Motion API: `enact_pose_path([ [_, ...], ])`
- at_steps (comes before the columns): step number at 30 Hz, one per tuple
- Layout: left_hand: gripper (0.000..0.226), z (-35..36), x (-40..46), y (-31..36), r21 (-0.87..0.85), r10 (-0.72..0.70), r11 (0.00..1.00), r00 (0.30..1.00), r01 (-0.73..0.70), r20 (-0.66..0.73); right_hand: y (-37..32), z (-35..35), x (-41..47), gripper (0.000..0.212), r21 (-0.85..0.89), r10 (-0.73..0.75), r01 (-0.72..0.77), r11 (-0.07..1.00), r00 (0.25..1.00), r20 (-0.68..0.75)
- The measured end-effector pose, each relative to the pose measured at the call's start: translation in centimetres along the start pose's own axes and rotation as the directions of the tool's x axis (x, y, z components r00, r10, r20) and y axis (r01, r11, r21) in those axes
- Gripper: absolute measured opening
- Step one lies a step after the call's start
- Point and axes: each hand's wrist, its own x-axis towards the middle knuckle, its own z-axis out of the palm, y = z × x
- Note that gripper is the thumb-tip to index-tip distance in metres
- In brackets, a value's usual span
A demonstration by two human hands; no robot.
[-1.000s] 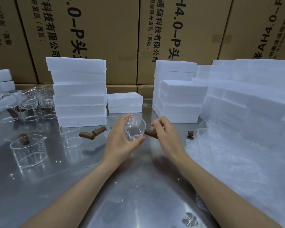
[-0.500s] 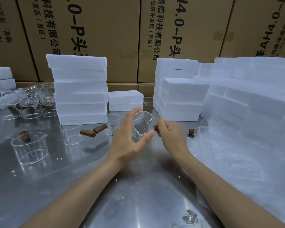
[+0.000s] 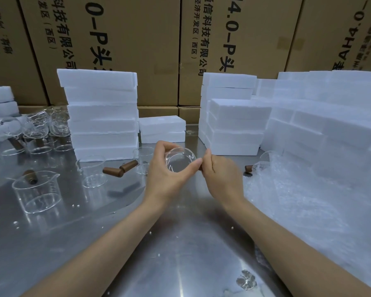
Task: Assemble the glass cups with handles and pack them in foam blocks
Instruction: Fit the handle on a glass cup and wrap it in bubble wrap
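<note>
Two bare hands meet above the brushed, reflective steel table (image 3: 180,243), working on one small clear glass cup (image 3: 180,160) with a rounded body and a thin rim, tipped so its mouth faces the camera. The left hand (image 3: 169,174) curls thumb and fingers round the cup's wall, holding it in the air over the middle of the table. The right hand (image 3: 222,176) has its fingers clenched on a short brown wooden handle (image 3: 200,167), of which only a sliver shows at the cup's right side, touching the glass. Two more loose brown cylindrical handles (image 3: 120,168) lie together on the steel to the left, touching at one end. Nearest on the left stands a clear glass spouted beaker-shaped cup (image 3: 36,191) with a brown handle already fitted behind it; another handleless glass cup (image 3: 93,171) stands between it and the loose handles. A cluster of further glass cups (image 3: 36,133) sits far left, too tangled in reflections to count. A tall stack of white, grainy rectangular foam blocks (image 3: 101,112) rises behind, six high, with a low pair of foam blocks (image 3: 162,129) beside it. A crinkled sheet of clear bubble wrap (image 3: 308,211) covers the table's right side.
</note>
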Motion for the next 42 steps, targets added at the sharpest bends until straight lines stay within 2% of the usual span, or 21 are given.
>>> enact_pose_path([
  [7, 0.024, -0.1, 0.4, 0.6, -0.106, -0.136, 0.987, 0.98, 0.121, -0.147, -0.6, 0.1, -0.5, 0.062, 0.003, -0.05, 0.05, 0.999, 0.998, -0.03],
  [12, 0.024, -0.3, 0.8, 0.8, -0.203, -0.197, 0.964, 0.974, 0.173, -0.107, 0.1, 0.1, 0.0, 0.059, 0.102, 0.028, -0.027, 0.994, 1.0, -0.012],
  [17, 0.022, -0.9, 1.1, 1.2, -0.246, -0.211, 0.942, 0.973, 0.228, 0.094, 1.1, -0.1, 0.5, 0.059, 0.242, 0.139, -0.134, 0.961, 0.99, -0.004],
  [21, 0.02, -1.7, 1.4, 1.4, -0.275, -0.211, 0.917, 0.937, 0.289, 0.28, 1.5, -0.1, 0.7, 0.053, 0.35, 0.207, -0.206, 0.914, 0.978, 0.036],
  [26, 0.039, -2.9, 2.0, 1.1, -0.272, -0.185, 0.899, 0.861, 0.343, 0.474, 1.8, 0.0, 0.8, 0.065, 0.435, 0.291, -0.303, 0.848, 0.952, 0.096],
  [29, 0.046, -3.4, 2.1, 1.0, -0.263, -0.156, 0.904, 0.833, 0.337, 0.53, 1.8, 0.1, 0.8, 0.066, 0.435, 0.3, -0.314, 0.844, 0.948, 0.102],
  [34, 0.062, -3.6, 2.0, 1.0, -0.184, -0.156, 0.937, 0.827, 0.297, 0.541, 1.8, 0.0, 0.7, 0.057, 0.39, 0.28, -0.282, 0.876, 0.958, 0.065],
  [42, 0.06, -2.4, 1.2, 0.9, -0.026, -0.106, 0.991, 0.905, 0.128, 0.411, 1.5, 0.0, 0.6, 0.051, 0.284, 0.243, -0.247, 0.927, 0.969, 0.05],
])
